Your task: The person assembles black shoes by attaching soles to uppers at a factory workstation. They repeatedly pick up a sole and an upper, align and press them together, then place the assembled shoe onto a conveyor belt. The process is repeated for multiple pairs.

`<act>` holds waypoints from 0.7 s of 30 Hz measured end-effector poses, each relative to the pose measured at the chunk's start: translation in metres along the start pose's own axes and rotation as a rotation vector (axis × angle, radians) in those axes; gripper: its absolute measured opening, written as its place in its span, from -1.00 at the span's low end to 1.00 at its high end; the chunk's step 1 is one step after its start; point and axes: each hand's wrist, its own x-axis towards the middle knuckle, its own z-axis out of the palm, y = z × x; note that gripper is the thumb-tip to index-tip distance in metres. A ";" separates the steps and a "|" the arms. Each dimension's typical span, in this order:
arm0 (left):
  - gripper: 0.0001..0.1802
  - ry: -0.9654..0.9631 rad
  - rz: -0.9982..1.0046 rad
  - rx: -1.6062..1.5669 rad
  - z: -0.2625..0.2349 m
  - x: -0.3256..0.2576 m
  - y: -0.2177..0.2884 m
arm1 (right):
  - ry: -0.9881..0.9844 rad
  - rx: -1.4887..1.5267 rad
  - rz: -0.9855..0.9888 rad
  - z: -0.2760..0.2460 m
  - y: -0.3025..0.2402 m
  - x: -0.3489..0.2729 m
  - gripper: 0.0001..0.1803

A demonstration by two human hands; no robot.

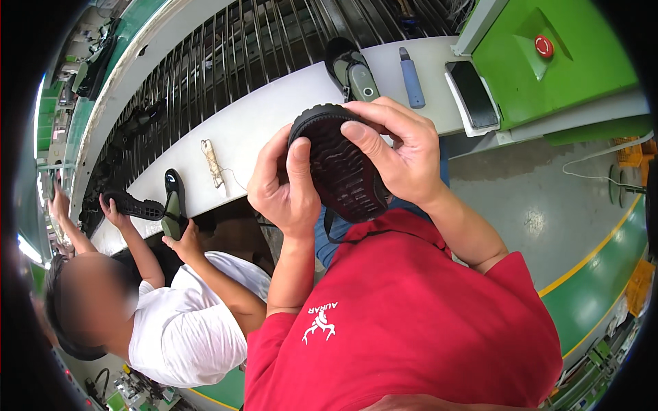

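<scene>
Over my lap, both of my hands grip a black shoe sole (346, 171), its ribbed face turned up toward me and its end with the lugged edge pointing away. My left hand (286, 181) pinches its left edge between thumb and fingers. On the other side, my right hand (397, 147) presses its thumb onto the top right rim, fingers behind. A thin black strap hangs below the sole; whether an upper is joined to it I cannot tell. Just beyond my hands, a black shoe upper on a green last (353, 72) lies on the white worktop (253, 109).
A blue-handled tool (411, 79) and a phone (471, 94) on a white pad lie right of it. A green machine (562, 58) has a red button. Metal rollers (233, 51) run behind the worktop. At left, a co-worker (192, 322) holds a sole and a lasted shoe.
</scene>
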 end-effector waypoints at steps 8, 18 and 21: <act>-0.69 -0.104 -0.243 -0.200 0.004 -0.002 -0.008 | -0.024 0.279 0.273 -0.015 0.016 -0.008 -0.75; -0.67 -0.014 -0.465 -0.142 -0.026 -0.043 -0.057 | 0.244 -1.191 0.197 -0.162 0.132 -0.048 -0.27; -0.68 -0.004 -0.449 -0.198 -0.009 -0.045 -0.062 | 0.290 -1.237 0.102 -0.159 0.144 -0.055 -0.37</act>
